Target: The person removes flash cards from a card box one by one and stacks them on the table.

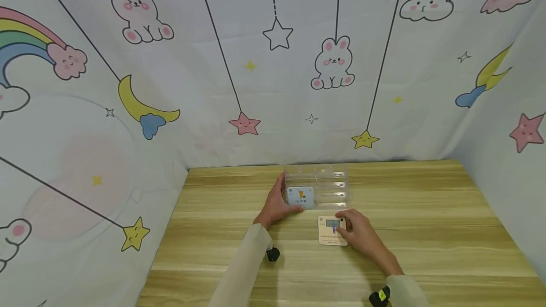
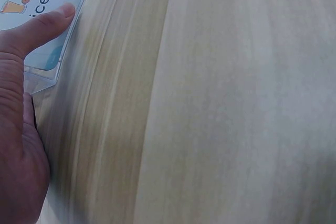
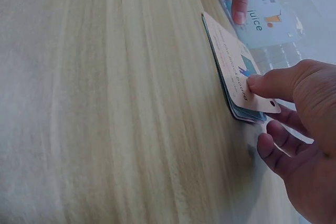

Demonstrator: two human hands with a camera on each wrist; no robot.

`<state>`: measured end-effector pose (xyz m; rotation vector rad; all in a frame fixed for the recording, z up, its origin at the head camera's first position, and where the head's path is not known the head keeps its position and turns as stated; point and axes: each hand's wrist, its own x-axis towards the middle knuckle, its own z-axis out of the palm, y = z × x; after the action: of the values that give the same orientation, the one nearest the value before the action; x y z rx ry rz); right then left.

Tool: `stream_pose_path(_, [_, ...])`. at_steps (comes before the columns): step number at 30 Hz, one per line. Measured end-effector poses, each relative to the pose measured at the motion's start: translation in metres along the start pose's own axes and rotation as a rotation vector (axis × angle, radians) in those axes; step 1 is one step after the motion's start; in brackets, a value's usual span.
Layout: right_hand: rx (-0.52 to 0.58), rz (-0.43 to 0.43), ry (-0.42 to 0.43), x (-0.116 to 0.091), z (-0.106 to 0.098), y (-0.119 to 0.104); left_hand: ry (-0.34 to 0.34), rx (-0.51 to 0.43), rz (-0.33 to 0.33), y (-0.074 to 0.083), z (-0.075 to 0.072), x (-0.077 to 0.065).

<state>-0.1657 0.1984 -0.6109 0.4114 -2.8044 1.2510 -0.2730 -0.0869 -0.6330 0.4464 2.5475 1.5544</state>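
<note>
A clear plastic box (image 1: 332, 192) with several compartments lies on the table, and a pale blue card (image 1: 300, 197) printed "juice" sits in its left front part. My left hand (image 1: 278, 205) grips this box by its left side, the thumb (image 2: 48, 26) lying across the front edge by the card. Nearer to me is a small stack of cards (image 3: 244, 113), topped by a peach card (image 1: 327, 237) with a blackboard picture. My right hand (image 1: 359, 232) pinches the peach card at its right side, thumb above; the fingertips beneath are partly hidden.
The wood-grain table (image 1: 426, 231) meets a pale wall cloth (image 1: 264, 84) printed with bunnies, stars and rainbows right behind the box. Cloth also hangs along the left and right sides. A black wrist camera (image 1: 273, 253) sits by the left sleeve.
</note>
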Motion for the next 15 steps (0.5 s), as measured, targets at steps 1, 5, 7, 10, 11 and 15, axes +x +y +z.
stream_pose_path(1, [-0.011, -0.004, 0.003, -0.0003, 0.0008, 0.0009, -0.002, -0.004, 0.001, 0.0001, -0.0001, 0.0000])
stream_pose_path(5, [-0.056, -0.024, 0.016, -0.0019, 0.0031, 0.0040, -0.009, -0.019, 0.007, 0.0011, -0.0002, -0.0009])
stream_pose_path(7, [-0.076, -0.032, 0.022, -0.0026, 0.0040, 0.0049, -0.012, -0.027, 0.006, 0.0019, -0.0004, -0.0011])
stream_pose_path(10, [-0.086, -0.038, 0.023, -0.0029, 0.0046, 0.0053, -0.011, -0.027, 0.006, 0.0025, -0.0006, -0.0013])
stream_pose_path(11, [-0.085, -0.038, 0.023, -0.0030, 0.0047, 0.0050, -0.011, -0.028, 0.007, 0.0026, -0.0006, -0.0011])
stream_pose_path(15, [-0.093, -0.041, 0.016, -0.0034, 0.0046, 0.0046, -0.011, -0.028, 0.004, 0.0022, -0.0008, -0.0006])
